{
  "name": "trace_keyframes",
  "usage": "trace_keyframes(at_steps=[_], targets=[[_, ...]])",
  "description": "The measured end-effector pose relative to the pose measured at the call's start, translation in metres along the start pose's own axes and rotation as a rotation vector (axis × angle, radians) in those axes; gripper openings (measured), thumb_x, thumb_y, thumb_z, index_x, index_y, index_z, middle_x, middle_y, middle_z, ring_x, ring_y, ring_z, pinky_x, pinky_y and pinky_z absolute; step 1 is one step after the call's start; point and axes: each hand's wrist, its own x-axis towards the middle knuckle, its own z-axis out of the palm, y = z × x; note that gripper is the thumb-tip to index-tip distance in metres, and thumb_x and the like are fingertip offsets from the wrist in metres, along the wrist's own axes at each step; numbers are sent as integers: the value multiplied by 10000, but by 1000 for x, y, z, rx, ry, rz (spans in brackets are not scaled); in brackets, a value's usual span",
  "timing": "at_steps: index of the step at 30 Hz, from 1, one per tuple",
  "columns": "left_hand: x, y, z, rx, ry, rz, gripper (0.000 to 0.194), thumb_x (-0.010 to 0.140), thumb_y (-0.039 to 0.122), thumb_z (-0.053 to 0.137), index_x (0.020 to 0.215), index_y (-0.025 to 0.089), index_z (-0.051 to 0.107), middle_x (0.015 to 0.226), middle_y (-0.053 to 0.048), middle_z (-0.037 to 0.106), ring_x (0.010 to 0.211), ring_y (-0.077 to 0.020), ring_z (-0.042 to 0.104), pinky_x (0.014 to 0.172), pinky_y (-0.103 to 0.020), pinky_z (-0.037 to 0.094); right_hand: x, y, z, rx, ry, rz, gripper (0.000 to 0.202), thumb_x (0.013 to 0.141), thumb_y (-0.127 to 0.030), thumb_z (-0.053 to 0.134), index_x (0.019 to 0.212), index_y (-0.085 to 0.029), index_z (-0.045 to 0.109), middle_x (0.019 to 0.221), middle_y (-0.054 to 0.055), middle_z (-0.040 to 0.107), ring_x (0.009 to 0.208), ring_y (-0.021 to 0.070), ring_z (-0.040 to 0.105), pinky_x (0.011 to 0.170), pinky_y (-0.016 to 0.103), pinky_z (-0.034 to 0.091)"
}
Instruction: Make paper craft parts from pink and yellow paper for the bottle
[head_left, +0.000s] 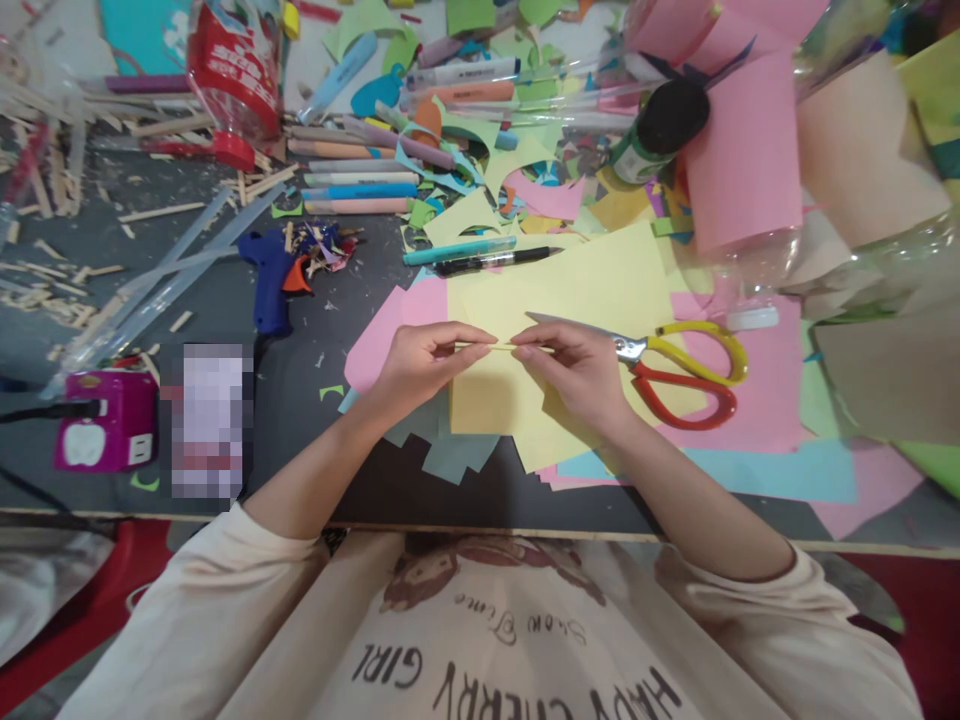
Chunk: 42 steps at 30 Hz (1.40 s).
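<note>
Head camera view, looking down past my white shirt (517, 630), which carries dark lettering, to a dark tabletop (322, 300). Nearest on the table, well to the left of the yellow paper pile (600, 280), is a magenta box (105, 425) with a white apple shape and a black cord. Beside the box is a pixelated rectangle that I cannot identify. A pale blue sheet (787, 470) shows at the pile's near right.

My left hand (420, 360) is at the pile's left edge, thumb and fingers pinched on one end of a thin pale-yellow strip (502, 346). My right hand (574, 365), over the middle of the pile, pinches the other end the same way. The strip runs level between them, above the yellow paper; I cannot tell whether it is paper or wood.

Scissors (631, 349) with one yellow and one red handle lie across the pile's right side, a blade passing behind my right hand. Left of the pile lies a blue glue gun (270, 275) with an orange trigger. On the pile's far edge are a turquoise pen (459, 251) and a black pen (495, 262). Beyond the pile, to its left, lie coloured markers (360, 190); to its right, a green bottle (652, 140) with a black cap leans.
</note>
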Motion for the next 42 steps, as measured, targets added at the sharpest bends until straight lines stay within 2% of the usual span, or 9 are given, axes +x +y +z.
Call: trace_keyframes(at_steps=[7,12,18,23,28,34,39,42], targets=[[0,-3,-1,-4,-11,-7,200,804,357,685,854,187,776,883,-55,779,727,-132,689,522,-172,474,1,1,0,33,-6,-14,61,753,-239,700,805,-240,732,830,11,753,786,169,682,724,347,553],[-1,-4,-1,32,-8,6,245,808,412,684,866,192,775,893,-58,777,711,-128,684,515,-174,471,1,-1,-1,-16,-10,68,62,747,-277,703,779,-237,736,732,-1,725,637,140,599,592,310,483],[-1,-4,-2,55,-16,2,256,810,426,692,905,202,775,934,-56,780,774,-144,701,515,-172,464,1,0,-1,-56,-4,27,59,761,-281,691,742,-230,715,723,-6,724,637,140,604,593,309,483],[-1,-3,-3,111,-29,1,278,826,448,667,836,188,763,844,-47,771,706,-135,676,518,-183,459,2,2,0,-41,-19,-50,59,787,-264,668,742,-232,689,743,-1,726,683,154,640,643,329,515],[-1,-3,-3,176,-21,44,292,843,466,641,835,194,747,762,-26,746,623,-116,640,522,-194,454,2,5,0,-88,-7,-61,50,797,-277,667,780,-233,684,781,8,719,736,165,637,694,349,513],[-1,-4,-4,187,-13,27,296,842,471,632,802,193,724,660,-1,692,543,-98,579,494,-198,417,0,6,-1,-173,-9,-51,107,825,-328,655,765,-242,678,680,-14,657,590,131,511,570,303,418],[-1,-6,-5,148,-3,-11,356,821,534,646,749,186,671,615,18,643,449,-76,525,436,-193,385,-1,5,-1,-186,3,-42,134,828,-341,636,747,-240,671,681,-10,657,566,123,488,525,281,385],[-1,-6,-4,88,1,-25,328,807,502,674,738,181,662,607,24,632,409,-61,502,409,-185,365,-1,4,0,-182,12,-36,130,810,-325,637,722,-238,673,655,-11,648,554,123,481,505,272,375]])
